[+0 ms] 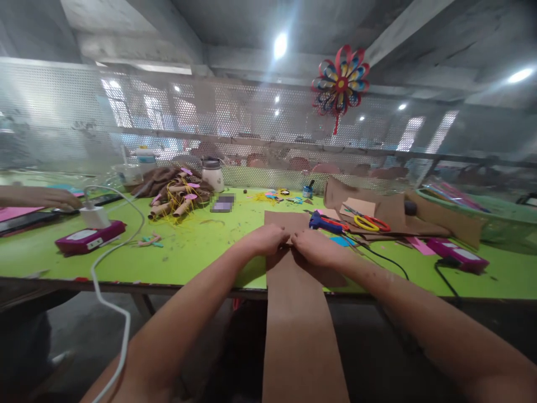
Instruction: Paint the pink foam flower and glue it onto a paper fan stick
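Both the left hand (272, 239) and right hand (315, 248) pinch the brown strip (300, 319).

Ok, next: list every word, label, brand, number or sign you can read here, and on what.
None can be read.
Left purple power strip: pale patch, perhaps a label, too blurred.
Right purple power strip: the same.
Partition: dark marks, perhaps writing, illegible.
Brown sheet: no print visible.
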`<state>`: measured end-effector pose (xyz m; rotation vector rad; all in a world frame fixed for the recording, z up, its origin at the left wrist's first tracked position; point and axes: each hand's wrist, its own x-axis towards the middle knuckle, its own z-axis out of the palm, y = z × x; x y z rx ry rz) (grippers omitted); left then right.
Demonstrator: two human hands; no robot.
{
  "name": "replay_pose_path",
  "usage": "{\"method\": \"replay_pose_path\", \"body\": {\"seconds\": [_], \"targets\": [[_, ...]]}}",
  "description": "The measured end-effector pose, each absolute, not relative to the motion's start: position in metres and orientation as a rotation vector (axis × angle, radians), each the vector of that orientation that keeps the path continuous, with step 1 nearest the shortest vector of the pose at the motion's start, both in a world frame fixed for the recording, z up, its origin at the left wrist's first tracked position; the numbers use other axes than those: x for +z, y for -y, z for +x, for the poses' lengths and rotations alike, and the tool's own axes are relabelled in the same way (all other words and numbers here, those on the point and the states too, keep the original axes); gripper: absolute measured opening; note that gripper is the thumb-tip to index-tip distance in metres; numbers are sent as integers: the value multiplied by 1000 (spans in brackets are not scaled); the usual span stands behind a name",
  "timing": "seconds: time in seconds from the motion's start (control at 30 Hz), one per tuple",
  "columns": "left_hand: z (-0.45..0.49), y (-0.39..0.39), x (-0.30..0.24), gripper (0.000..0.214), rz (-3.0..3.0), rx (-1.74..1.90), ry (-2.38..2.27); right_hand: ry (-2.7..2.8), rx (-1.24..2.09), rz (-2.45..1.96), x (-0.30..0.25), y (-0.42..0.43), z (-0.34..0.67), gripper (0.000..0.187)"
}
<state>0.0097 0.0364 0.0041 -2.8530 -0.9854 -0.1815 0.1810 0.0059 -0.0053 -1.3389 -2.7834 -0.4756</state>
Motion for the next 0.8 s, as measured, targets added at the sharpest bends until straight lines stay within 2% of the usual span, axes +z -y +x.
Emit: {"method": "replay_pose_path", "body": {"seconds": [0.27,0.4,0.53,0.8], "targets": [[4,-43,6,20,-2973,-248,1181,2788,-615,-1363,-16,2,175,21],[4,-46,9,42,-2990,-356,1328,2607,-560,-1343,-18,8,179,22],[-1,-51,9,41,-3025,-365,1359,2442,-496,-1448,-18,3,178,18],[-18,-55,17,38,-3256,-452,1477,2340,-602,-1411,-10,-5,172,13]]}}
